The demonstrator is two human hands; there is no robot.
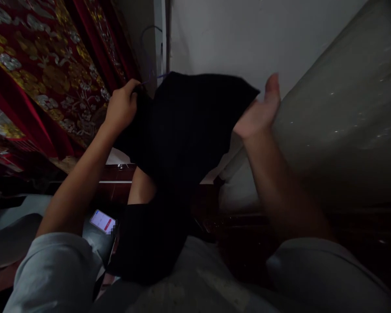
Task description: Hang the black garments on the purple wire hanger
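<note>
A black garment (182,134) hangs in front of me, raised to about head height against a white wall. My left hand (122,106) is closed on its upper left edge, beside a thin blue hanger wire (153,78). My right hand (262,111) is at the garment's upper right corner, palm towards me with the thumb pointing up; its fingers are hidden behind the cloth. The lower part of the garment drapes down over the middle of the view. Both of my sleeves are light grey.
Red fabric with gold and silver flowers (42,65) fills the upper left. A large pale plastic-covered surface (339,126) rises on the right. A lit phone (102,221) lies low on the left near dark wooden furniture (117,182).
</note>
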